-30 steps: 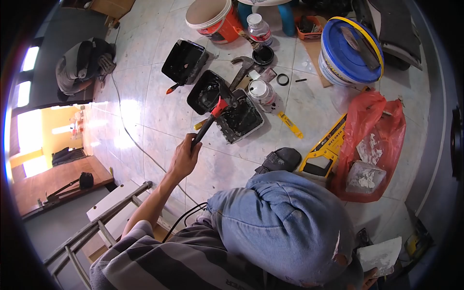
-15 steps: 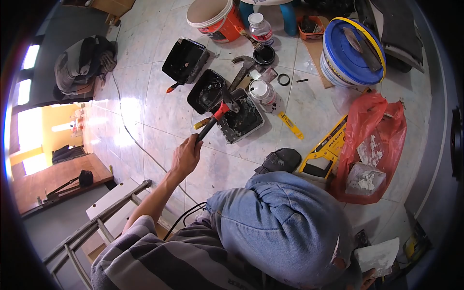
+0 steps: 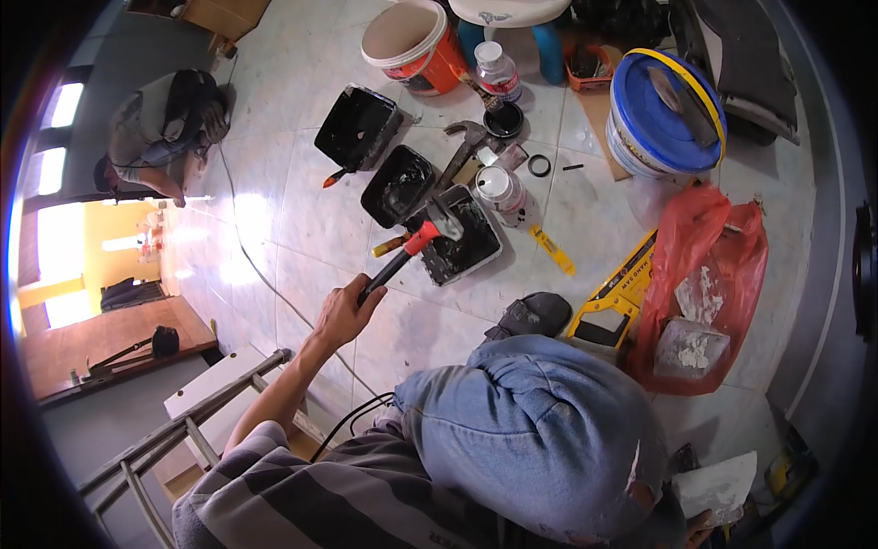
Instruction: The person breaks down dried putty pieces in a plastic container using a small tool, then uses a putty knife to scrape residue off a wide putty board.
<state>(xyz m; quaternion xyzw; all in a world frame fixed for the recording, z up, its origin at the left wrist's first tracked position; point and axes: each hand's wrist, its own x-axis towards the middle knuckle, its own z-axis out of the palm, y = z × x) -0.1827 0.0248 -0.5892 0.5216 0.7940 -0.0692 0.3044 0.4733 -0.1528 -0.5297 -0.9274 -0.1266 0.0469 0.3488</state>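
Observation:
My left hand (image 3: 346, 313) is wrapped round the black grip of a hammer (image 3: 400, 266) with a red collar and a grey metal head. Its head hangs over a black-smeared tray (image 3: 474, 245) on the floor. Beside that tray lie a second black-coated tray (image 3: 399, 186) and a claw hammer (image 3: 465, 151). At the lower right, my right hand (image 3: 700, 529) shows only a few fingers, at the edge of a flat whitish slab (image 3: 718, 487) that they seem to grip. My knee hides the rest of that hand.
A third black tray (image 3: 358, 126), an orange bucket (image 3: 416, 50), a blue-lidded pail (image 3: 663, 114), a hand saw (image 3: 615, 297) and a red plastic bag (image 3: 704, 293) stand around. A ladder (image 3: 197, 430) is at left. A person (image 3: 169, 128) crouches beyond the cable (image 3: 240, 238).
The floor things appear slightly lower as the view shifts. The hammer's head has moved a little down and right. The crouching person's arm now reaches down to the floor.

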